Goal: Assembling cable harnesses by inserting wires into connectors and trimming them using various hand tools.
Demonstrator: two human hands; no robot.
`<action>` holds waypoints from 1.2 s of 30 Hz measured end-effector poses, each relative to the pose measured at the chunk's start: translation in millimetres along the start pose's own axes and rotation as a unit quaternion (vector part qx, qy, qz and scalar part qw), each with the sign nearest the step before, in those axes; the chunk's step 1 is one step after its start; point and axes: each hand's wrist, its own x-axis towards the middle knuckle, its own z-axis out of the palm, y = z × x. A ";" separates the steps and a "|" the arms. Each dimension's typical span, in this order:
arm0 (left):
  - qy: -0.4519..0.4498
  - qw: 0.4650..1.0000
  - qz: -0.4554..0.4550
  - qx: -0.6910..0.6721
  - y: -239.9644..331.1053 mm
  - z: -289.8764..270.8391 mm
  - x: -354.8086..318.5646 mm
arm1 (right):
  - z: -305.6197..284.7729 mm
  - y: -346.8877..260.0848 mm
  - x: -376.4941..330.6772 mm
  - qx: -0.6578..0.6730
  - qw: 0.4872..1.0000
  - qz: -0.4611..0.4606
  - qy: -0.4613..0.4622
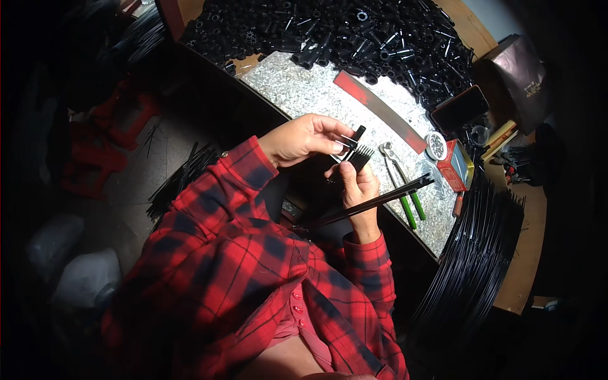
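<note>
Above the near edge of the table, my two hands are close together. The fingers of my left hand (305,138) are closed on a small black tube-like part (358,135). My right hand (362,187) grips a black ribbed piece (361,156), thumb on its near side; its thin parallel ribs look like comb teeth. The two pieces nearly meet, and I cannot tell whether they touch. A bundle of long thin black rods (380,199) slants across my right wrist. Just right of that hand lie cutting pliers (398,171) with green handles.
A large heap of black tubular parts (316,31) covers the far table. Nearer lie a worn red-and-grey flat strip (380,109), a round tub of small pieces (436,145), a red box (453,166) and a phone (460,107). More long rods (475,247) hang over the right edge.
</note>
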 end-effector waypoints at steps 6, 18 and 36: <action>0.085 0.990 0.030 0.105 -0.5 15.1 -4.4 | 0.5 1.6 0.0 -0.056 0.998 0.000 -0.002; 0.102 0.991 0.041 0.075 -5.3 29.2 -4.3 | -5.4 0.0 -2.5 -0.074 0.995 -0.060 0.005; 0.085 0.989 0.040 0.110 -5.6 35.2 -4.7 | -17.1 -0.8 -2.1 0.059 0.996 -0.015 -0.059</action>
